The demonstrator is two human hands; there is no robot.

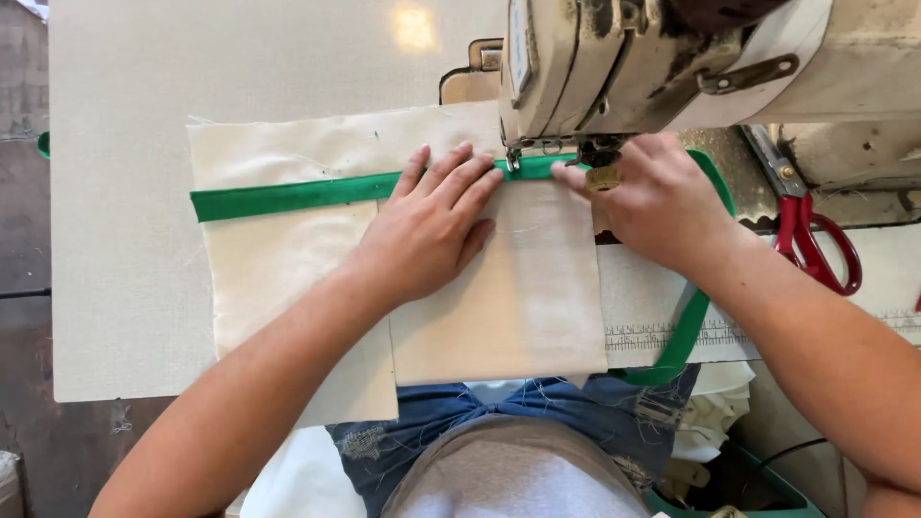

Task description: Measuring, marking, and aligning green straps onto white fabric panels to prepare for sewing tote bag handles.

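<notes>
Two hands are down flat at the needle. The left hand has its fingers spread apart and pressed on the cream cloth, tips right up against the green tape. That pins the layers, I'd say, so the tape sits straight along the cloth's far edge. The right hand sits just beside the presser foot, fingers close together and curled onto the tape where it meets the foot. It looks like a guiding touch, though whether it pinches the tape I cannot tell.

Outward now. The tape runs left across the cloth toward the tabletop's left side, and on the right it loops round behind the wrist and drops over the near edge. The cloth lies in overlapping pieces, the smaller one on top and hanging over the near edge toward the lap.

The machine head hangs over the far right corner, cream and worn. It carries a small pale label on its left face, too blurred to make out. A printed ruler strip lies along the near edge under the right forearm. Red-handled scissors rest well to the right, blades pointing away.
</notes>
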